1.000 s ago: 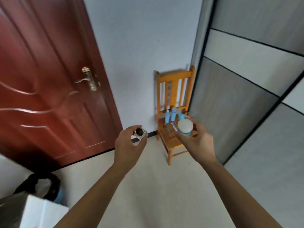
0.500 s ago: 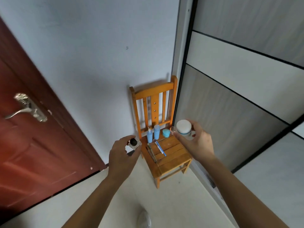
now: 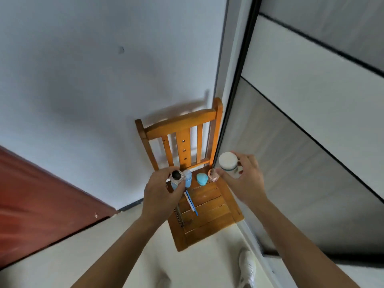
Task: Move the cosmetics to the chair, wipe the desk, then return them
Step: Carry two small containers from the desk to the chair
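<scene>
While I stand over the wooden chair (image 3: 207, 221), the head camera looks down on both of my hands, and each one is full.

My left hand (image 3: 162, 190) has its fingers (image 3: 166, 173) curled round a small clear bottle (image 3: 177, 176) with a round black cap. I hold it upright over the seat's ten o'clock corner, close in front of the backrest.

My right hand (image 3: 243, 179) wraps thumb and fingers round a white-lidded jar (image 3: 228, 163), also upright. It hangs over the seat's one o'clock corner, beside the backrest's right post.

Other cosmetics already sit on the seat in a row along its twelve o'clock edge:
- A blue bottle (image 3: 188, 178) stands at three o'clock of the clear bottle and just beside it, partly hidden by my left hand.
- A teal jar (image 3: 202, 179) sits at three o'clock of the blue bottle.
- A small pinkish jar (image 3: 213, 175) sits at three o'clock of the teal one, just beside my right thumb.

A slim blue-and-white stick (image 3: 191, 202) lies on the slats, running from eleven o'clock toward five. A thin dark metal piece (image 3: 179, 215) lies along the seat's nine o'clock edge; I cannot tell what it is.

Round the chair, a red door (image 3: 41, 204) fills the frame at eight o'clock. Grey and white wardrobe panels (image 3: 311, 121) stand at three o'clock. My white shoe (image 3: 247, 269) is on the pale floor at five o'clock.
</scene>
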A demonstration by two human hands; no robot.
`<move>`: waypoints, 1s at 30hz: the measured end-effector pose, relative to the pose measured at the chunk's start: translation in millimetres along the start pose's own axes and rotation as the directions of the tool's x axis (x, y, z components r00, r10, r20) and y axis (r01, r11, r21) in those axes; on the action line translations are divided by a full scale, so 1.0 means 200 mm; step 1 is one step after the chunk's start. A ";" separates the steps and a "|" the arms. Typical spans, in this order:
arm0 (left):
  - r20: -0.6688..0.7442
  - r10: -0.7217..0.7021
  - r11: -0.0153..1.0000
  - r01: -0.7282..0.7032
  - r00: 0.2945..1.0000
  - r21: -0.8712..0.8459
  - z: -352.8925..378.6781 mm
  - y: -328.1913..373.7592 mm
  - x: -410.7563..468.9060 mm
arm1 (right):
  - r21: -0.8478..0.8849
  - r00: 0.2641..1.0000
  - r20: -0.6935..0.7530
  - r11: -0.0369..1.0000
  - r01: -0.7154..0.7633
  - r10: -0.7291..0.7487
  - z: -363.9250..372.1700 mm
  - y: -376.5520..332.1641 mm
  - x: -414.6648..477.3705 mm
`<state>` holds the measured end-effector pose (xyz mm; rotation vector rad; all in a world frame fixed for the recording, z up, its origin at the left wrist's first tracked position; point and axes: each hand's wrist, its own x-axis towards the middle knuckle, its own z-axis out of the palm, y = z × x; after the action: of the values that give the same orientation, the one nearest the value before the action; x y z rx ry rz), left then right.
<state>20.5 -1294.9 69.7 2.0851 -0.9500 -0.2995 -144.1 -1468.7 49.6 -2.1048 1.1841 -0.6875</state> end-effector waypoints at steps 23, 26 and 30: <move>0.069 -0.366 0.926 0.357 0.928 0.122 1.82 -1.41 0.09 | -0.160 0.914 0.355 0.976 -0.146 0.195 1.45 1.72 0.13; 0.060 -0.319 0.940 0.307 0.946 0.146 1.89 -1.50 0.12 | -0.183 0.922 0.333 0.973 -0.141 0.196 1.55 1.77 0.11; 0.035 -0.230 0.958 0.219 0.973 0.186 1.96 -1.56 0.20 | -0.172 0.936 0.310 0.978 -0.114 0.164 1.64 1.77 0.14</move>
<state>14.9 -1427.8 -415.4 2.3690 -0.7974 -0.4035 -100.6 -1550.7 -424.1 -2.1291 1.2139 -0.1801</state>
